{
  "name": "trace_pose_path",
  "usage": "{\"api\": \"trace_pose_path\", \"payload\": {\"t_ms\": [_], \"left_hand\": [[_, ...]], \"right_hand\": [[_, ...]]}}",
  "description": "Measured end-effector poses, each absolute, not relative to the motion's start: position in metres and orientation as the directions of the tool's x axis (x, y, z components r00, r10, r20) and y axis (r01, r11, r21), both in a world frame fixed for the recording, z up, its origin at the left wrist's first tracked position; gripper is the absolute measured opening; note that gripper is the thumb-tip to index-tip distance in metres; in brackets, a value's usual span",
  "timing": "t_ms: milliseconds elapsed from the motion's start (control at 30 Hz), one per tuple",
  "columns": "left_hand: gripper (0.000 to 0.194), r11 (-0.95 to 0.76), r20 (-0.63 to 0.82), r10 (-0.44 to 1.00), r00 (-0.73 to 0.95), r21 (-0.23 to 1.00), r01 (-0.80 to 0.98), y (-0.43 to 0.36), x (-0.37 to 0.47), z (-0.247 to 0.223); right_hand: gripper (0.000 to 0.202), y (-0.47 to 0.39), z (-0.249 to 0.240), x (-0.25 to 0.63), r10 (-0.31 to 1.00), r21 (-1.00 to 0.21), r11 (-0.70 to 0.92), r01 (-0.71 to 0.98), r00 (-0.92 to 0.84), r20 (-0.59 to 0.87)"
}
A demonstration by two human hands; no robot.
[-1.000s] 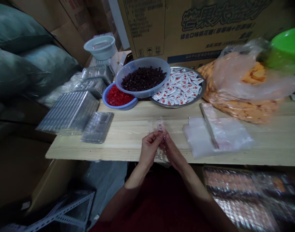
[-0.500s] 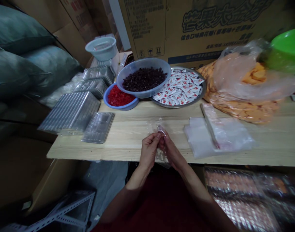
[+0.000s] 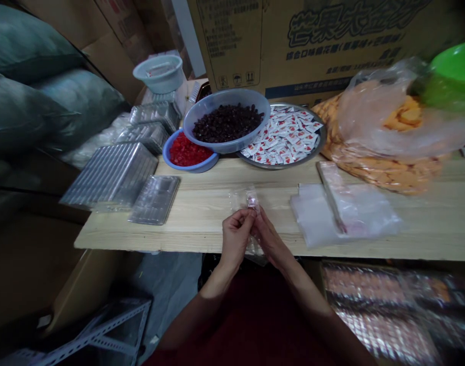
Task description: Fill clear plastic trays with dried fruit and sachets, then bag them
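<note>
Both my hands meet at the front edge of the wooden table [image 3: 202, 223]. My left hand [image 3: 235, 231] is closed, thumb and fingers pinching a clear plastic package [image 3: 251, 195]. My right hand [image 3: 269, 235] closes on the same package from the other side, its fingertips close to the left ones. Part of the package sticks out beyond my fingertips, and another part shows below, between my palms. A small shiny piece, pinkish and white, shows at its far end; I cannot make out what it is. My fingers hide the middle.
Behind my hands stand a bowl of dark pieces [image 3: 228, 124], a bowl of red pieces [image 3: 189, 152] and a metal tray of white sachets [image 3: 312, 147]. Clear plastic trays [image 3: 114, 170] are stacked left. Plastic bags [image 3: 354, 213] and a large orange-filled bag [image 3: 385, 168] lie right.
Both hands stay almost in place on the package. My right fingers have shifted slightly, and the shiny piece at the package's far end shows more plainly.
</note>
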State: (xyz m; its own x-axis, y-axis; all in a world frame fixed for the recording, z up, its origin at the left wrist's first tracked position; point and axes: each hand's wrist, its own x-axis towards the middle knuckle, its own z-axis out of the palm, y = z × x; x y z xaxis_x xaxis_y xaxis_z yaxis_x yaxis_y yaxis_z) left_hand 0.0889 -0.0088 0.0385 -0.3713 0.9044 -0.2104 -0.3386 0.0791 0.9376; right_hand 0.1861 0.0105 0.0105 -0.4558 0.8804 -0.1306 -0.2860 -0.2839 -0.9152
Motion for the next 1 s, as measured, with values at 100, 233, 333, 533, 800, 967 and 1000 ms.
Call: {"api": "trace_pose_path", "payload": {"t_ms": [100,233,333,533,800,967,1000], "left_hand": [[0.021,0.083,-0.185,0.913,-0.363,0.957,-0.279,-0.009,0.086,0.039],[0.023,0.082,-0.172,0.926,-0.335,0.960,-0.266,-0.010,0.083,0.040],[0.023,0.084,-0.157,0.926,-0.343,0.972,-0.217,-0.013,0.081,0.041],[0.026,0.004,-0.084,0.890,-0.449,0.984,-0.176,-0.016,0.053,0.050],[0.022,-0.211,0.281,0.559,-0.780,0.958,0.194,-0.016,-0.134,0.117],[0.016,0.028,0.296,0.474,-0.829,0.936,0.351,0.020,-0.243,0.133],[0.016,0.092,0.268,0.489,-0.830,0.931,0.354,0.031,-0.256,0.129]], "right_hand": [[0.050,0.009,0.014,0.185,0.880,-0.903,-0.291,-0.315,-0.458,-0.124],[0.048,0.015,0.021,0.184,0.912,-0.887,-0.310,-0.343,-0.372,-0.175],[0.061,0.023,0.025,0.183,0.942,-0.892,-0.287,-0.350,-0.273,-0.196],[0.066,0.041,0.015,0.177,0.982,-0.949,-0.099,-0.299,-0.183,-0.045],[0.053,0.061,0.044,0.202,0.921,-0.921,0.387,0.042,0.018,0.388],[0.045,0.057,0.020,0.204,0.621,-0.476,0.781,0.404,-0.419,0.663],[0.047,0.052,0.006,0.202,0.568,-0.410,0.822,0.395,-0.510,0.647]]}}
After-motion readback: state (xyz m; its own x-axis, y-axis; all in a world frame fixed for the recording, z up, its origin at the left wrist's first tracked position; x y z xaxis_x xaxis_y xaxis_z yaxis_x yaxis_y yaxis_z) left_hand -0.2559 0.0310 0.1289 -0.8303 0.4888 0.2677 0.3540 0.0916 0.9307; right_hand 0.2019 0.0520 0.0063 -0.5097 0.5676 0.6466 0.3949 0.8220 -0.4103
